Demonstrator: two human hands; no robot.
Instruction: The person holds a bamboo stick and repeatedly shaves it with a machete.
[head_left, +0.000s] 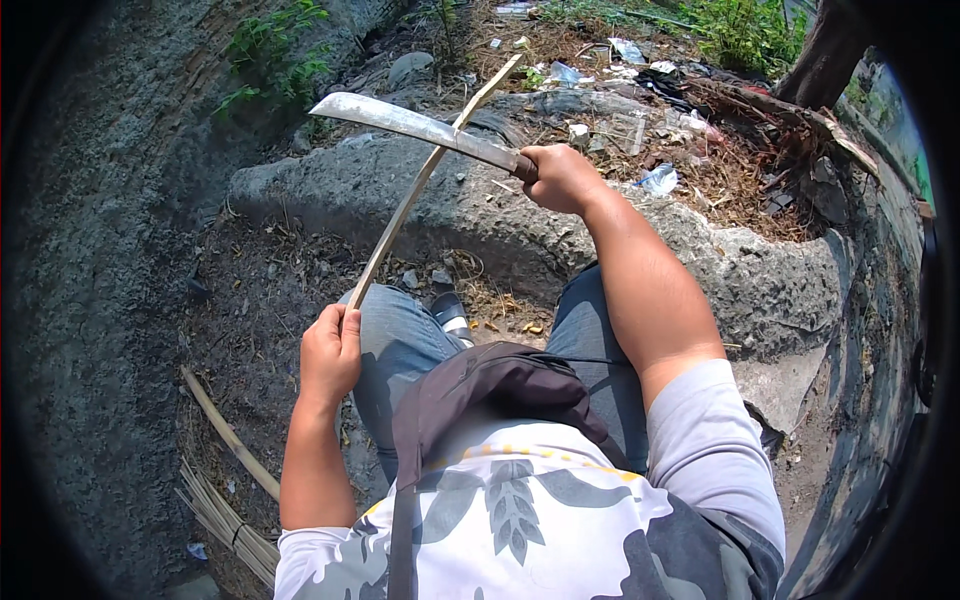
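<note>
My right hand is closed around the short brown handle of a machete with a long, slightly curved, grey steel blade, its broad tip pointing away to my left. The fingers of my left hand are gripping the lower end of a long, narrow, pale tan wooden strip, thumb on top, just beside my left knee in blue denim jeans. From there the strip slants up and away to the right, out over a low, rough, grey concrete ledge. The blade crosses it in its upper half; I cannot tell whether the 2 touch there.

Below my left hand lie 1 loose, curved, tan wooden strip and 1 bundle of thin, pale sticks bound with a dark tie. A dark purple-brown fabric waist bag rests across my lap. Beyond the ledge, crumpled pale plastic litter lies among dry brown debris.
</note>
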